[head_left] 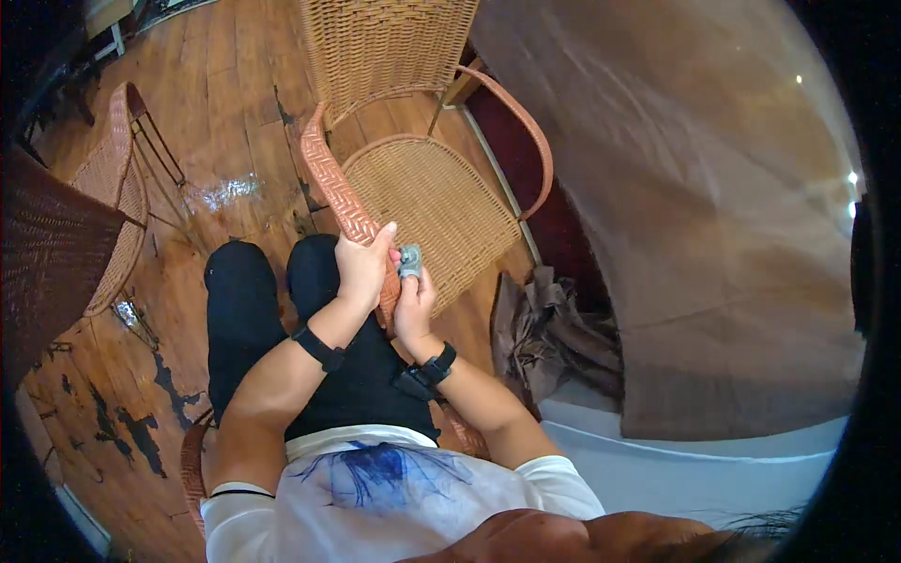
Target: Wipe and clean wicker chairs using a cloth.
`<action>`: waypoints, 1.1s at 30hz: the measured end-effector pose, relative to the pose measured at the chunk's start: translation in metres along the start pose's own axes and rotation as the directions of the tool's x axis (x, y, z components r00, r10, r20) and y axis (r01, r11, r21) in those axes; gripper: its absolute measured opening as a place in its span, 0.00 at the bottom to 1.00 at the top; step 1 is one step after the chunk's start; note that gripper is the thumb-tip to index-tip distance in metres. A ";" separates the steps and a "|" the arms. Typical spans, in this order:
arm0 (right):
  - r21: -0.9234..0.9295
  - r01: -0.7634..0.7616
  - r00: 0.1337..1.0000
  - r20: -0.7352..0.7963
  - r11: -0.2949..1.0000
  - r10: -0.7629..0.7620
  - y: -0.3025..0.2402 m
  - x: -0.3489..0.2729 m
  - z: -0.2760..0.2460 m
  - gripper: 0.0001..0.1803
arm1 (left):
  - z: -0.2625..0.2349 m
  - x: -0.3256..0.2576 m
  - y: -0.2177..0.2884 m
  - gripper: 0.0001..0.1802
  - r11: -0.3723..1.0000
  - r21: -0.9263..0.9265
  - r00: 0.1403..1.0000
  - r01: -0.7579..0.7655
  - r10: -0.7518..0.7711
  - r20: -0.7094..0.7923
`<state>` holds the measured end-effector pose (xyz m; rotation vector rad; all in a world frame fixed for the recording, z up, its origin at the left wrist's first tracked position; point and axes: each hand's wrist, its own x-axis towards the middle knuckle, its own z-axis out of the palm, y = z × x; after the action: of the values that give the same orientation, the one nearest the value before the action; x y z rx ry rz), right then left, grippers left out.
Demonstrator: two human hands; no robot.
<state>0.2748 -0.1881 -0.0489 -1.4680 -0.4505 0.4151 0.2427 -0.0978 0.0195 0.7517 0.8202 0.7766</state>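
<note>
Directly before me stands a wicker chair (427, 202) with a tan woven seat and back. My left hand (361, 270) is closed around its reddish-brown woven armrest (340, 192), near the front end, thumb on top. In my right hand (414, 308), just beside the armrest, is a small grey-green folded piece (410, 261), pinched between the fingers; whether it is cloth or paper I cannot tell. The fingertips of both hands almost meet at this piece. The lower end of the armrest is partly hidden behind my hands.
At the left are another wicker chair (117, 197) and a dark brown woven chair back (52, 267). A brown cloth (713, 235) hangs over a large surface on the right, with a crumpled dark cloth (554, 333) at its foot. The wooden floor (221, 113) has worn dark patches.
</note>
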 end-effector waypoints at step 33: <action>-0.238 -0.422 0.865 0.185 0.875 0.467 0.111 0.132 -0.014 0.18 | -0.104 0.118 -0.071 0.14 0.839 0.034 0.799 0.543 -0.529 0.286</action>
<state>0.3944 -0.1232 -0.1550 -1.7203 -0.3394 0.9501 0.2299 -0.0083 -0.1271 0.5259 0.6976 0.1656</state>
